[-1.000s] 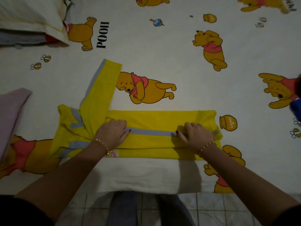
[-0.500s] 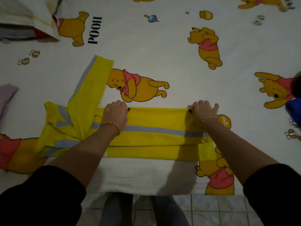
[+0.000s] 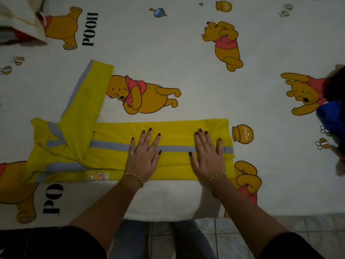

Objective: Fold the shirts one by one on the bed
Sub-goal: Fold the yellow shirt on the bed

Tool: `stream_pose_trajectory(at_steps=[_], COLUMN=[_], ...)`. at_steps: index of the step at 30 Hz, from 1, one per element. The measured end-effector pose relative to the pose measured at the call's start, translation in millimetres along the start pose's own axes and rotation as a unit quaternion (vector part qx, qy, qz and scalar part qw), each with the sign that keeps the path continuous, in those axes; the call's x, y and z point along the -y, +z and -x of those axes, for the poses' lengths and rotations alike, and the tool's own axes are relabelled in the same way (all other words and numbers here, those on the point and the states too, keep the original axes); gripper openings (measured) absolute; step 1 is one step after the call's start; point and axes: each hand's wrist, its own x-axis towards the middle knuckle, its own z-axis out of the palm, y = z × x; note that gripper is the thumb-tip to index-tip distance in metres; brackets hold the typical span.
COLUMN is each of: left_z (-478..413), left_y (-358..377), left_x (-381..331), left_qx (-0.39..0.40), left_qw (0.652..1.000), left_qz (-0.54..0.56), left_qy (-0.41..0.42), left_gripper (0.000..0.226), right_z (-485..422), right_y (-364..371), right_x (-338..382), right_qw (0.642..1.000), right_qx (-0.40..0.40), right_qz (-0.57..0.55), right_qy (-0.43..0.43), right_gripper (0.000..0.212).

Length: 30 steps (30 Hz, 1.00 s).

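A yellow shirt (image 3: 112, 135) with grey stripes lies folded into a long narrow band across the near part of the bed (image 3: 186, 58). One sleeve sticks out away from me at the left end. My left hand (image 3: 143, 156) lies flat, fingers spread, on the middle of the band. My right hand (image 3: 208, 156) lies flat on the band near its right end. Both palms press the cloth and hold nothing.
The bedsheet carries cartoon bear prints. A pillow and some cloth (image 3: 20, 25) sit at the far left corner. A dark blue garment heap (image 3: 334, 113) lies at the right edge. The bed's near edge and tiled floor (image 3: 233, 238) are below my arms.
Both hands left the far edge of the folded band, opened out flat and slid onto its middle and right part. The far side now lies folded over.
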Motion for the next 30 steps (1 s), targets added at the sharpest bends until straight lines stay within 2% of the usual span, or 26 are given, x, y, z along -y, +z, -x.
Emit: stream_pose_trajectory(at_steps=[4, 10, 14, 17, 22, 30], left_z=[4.7, 2.0, -0.5, -6.4, -16.6, -10.4], left_y=[-2.9, -23.9, -55.2, -76.0, -91.9, -89.7], left_x=[7.4, 45.9, 97.5, 142.6, 211.9, 270.7], left_qx=[0.008, 0.021, -0.021, -0.066, -0.088, -0.064], left_qw=[1.0, 0.999, 0.997, 0.99, 0.971, 0.973], left_qz=[-0.002, -0.031, -0.011, 0.02, 0.102, 0.147], left_qy=[0.0, -0.032, -0.079, -0.124, -0.199, -0.165], left_gripper=[0.057, 0.06, 0.06, 0.056, 0.05, 0.044], right_z=[8.7, -4.2, -40.6, -75.5, -137.3, -206.8], right_y=[-8.1, -23.3, -40.3, -54.8, -67.2, -42.3], right_x=[-27.0, -4.9, 58.5, 117.1, 222.2, 344.1], right_qw=[0.999, 1.0, 0.998, 0.994, 0.987, 0.96], right_qx=[0.01, 0.024, 0.03, 0.021, 0.015, 0.092], right_qz=[-0.001, 0.011, -0.004, -0.021, -0.042, 0.02], right_qy=[0.053, 0.013, -0.053, -0.103, -0.156, -0.265], right_gripper=[0.069, 0.06, 0.058, 0.069, 0.054, 0.05])
